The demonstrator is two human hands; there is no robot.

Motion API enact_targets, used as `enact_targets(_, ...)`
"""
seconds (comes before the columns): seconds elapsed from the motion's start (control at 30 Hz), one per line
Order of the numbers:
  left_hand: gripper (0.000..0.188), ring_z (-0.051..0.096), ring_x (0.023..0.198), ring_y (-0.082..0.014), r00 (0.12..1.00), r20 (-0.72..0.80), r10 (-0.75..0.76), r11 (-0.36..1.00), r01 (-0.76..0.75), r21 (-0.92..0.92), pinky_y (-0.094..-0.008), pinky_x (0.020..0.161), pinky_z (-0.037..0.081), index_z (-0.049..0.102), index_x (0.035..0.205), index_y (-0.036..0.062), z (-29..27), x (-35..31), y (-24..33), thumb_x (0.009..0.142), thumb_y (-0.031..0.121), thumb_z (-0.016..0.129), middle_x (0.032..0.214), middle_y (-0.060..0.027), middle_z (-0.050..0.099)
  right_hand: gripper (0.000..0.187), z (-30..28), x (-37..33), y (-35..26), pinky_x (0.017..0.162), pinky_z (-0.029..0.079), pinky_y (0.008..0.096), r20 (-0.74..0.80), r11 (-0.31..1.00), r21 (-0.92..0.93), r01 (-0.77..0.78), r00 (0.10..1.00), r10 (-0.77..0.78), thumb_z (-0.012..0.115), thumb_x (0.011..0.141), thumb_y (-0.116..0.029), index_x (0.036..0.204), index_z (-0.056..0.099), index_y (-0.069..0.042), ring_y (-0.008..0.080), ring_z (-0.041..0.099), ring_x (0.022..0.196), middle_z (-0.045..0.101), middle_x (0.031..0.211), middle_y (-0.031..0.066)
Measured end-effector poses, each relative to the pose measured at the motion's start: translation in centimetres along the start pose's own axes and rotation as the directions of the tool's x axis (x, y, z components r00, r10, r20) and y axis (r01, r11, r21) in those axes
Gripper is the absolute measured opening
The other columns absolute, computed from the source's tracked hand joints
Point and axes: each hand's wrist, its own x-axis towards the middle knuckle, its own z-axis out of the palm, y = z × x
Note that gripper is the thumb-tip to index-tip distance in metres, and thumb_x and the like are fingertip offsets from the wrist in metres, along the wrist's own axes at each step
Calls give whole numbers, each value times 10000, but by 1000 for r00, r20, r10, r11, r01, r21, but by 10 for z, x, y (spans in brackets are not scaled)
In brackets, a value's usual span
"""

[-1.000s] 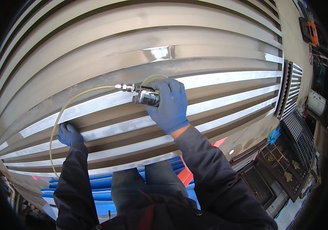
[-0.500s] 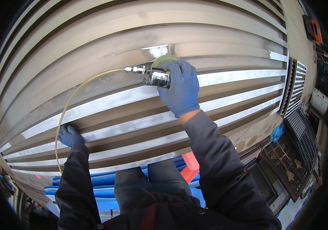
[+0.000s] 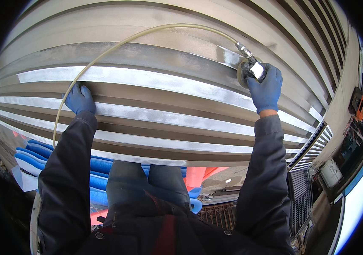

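In my gloved right hand (image 3: 267, 88) is a small air sander (image 3: 254, 70) with a round pad, its body wrapped by my closed fingers. The pad lies against a slat beside a bright bare-metal patch (image 3: 228, 56). From the tool's metal fitting a yellowish air hose (image 3: 160, 27) arcs left, passing close by my left hand and down past the left forearm. My gloved left hand (image 3: 80, 99) is closed over a bright slat (image 3: 147, 114), its fingers curled over the far edge and the tips partly hidden.
The large slatted metal panel (image 3: 118, 91) fills the space ahead, with brownish gaps between its slats. Blue foam-like pieces (image 3: 98, 182) and a pink piece (image 3: 194, 176) lie under its near edge. Dark metal gratings (image 3: 301, 195) and an orange object (image 3: 361, 108) stand to the right.
The sander and my right hand have moved right across the panel, drawing the hose out in a longer arc. The view has shifted, and my left hand appears higher in it, still on a slat.
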Motion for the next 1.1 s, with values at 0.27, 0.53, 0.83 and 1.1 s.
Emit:
enact_targets(0.27,407,608,1420,-341,994,-82,68,996,-72,-45,-616,1322,271,761,1361,99,-5,1,7,1069,335,603,1469,-146,708,570,5,9,-20,1038,523,490,37,989,-64,130,991,-128,908,758,-180,1264,674,-65,384,593,1176,639,1252,167)
enact_targets(0.53,421,611,1402,-335,999,-29,15,999,-16,-37,-593,1326,273,760,1384,117,-11,3,14,1072,358,610,1442,-125,718,565,3,11,-22,1053,534,514,78,965,-168,199,979,-189,929,766,-186,1265,685,-83,418,596,1225,647,1307,182)
enact_targets(0.83,452,622,1391,-341,1000,9,18,1000,-18,11,-591,1329,271,768,1393,111,-2,3,11,1082,373,571,1449,-99,732,530,1,16,-42,1007,547,529,176,964,-218,154,978,-116,932,795,-222,1237,676,-78,424,606,1197,648,1268,179)
enact_targets(1.1,412,643,1385,-301,998,7,55,998,-55,23,-574,1301,317,779,1349,117,-5,5,18,1089,348,559,1493,-110,714,563,22,20,-95,1019,566,508,133,970,-97,221,969,-208,935,807,-270,1275,670,-103,420,615,1207,651,1291,184)
